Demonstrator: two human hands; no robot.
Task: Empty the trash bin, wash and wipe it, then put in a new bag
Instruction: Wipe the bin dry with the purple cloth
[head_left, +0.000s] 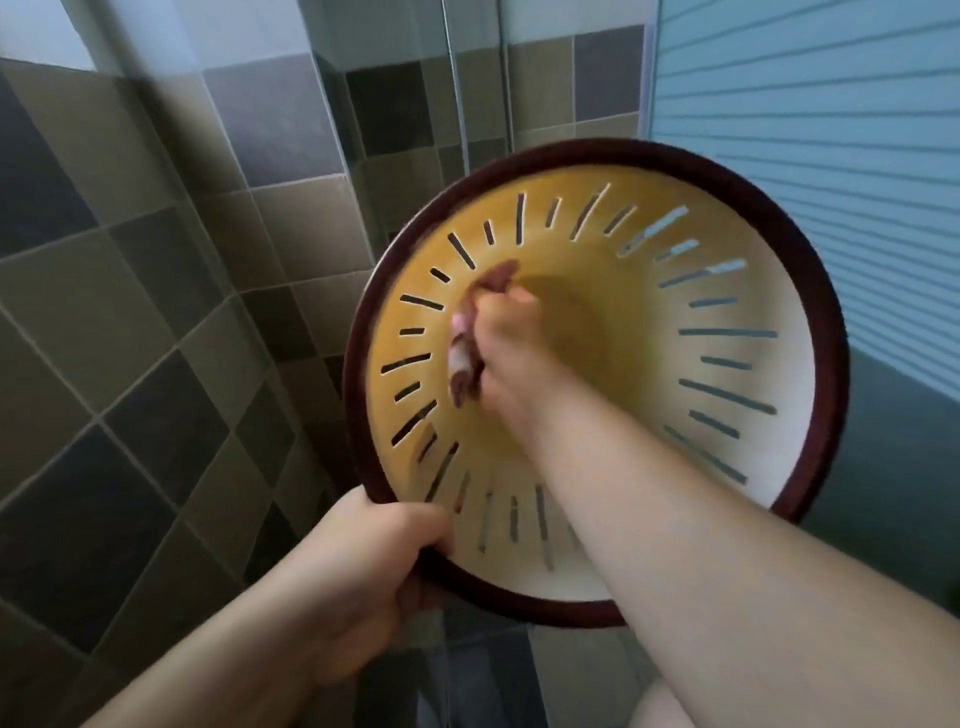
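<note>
The trash bin (753, 312) is a round yellow-white plastic basket with slotted walls and a dark red rim, held up with its mouth facing me. My left hand (363, 571) grips the rim at its lower left edge. My right hand (504, 338) reaches deep inside the bin and holds a crumpled brownish-pink cloth (462, 364) against the inner left wall near the bottom. The hand and cloth are blurred. No bag is in the bin.
A tiled wall (130, 312) of grey and olive squares fills the left side. A glass shower partition (457, 78) stands behind the bin. A ribbed pale blue panel (831, 130) covers the upper right.
</note>
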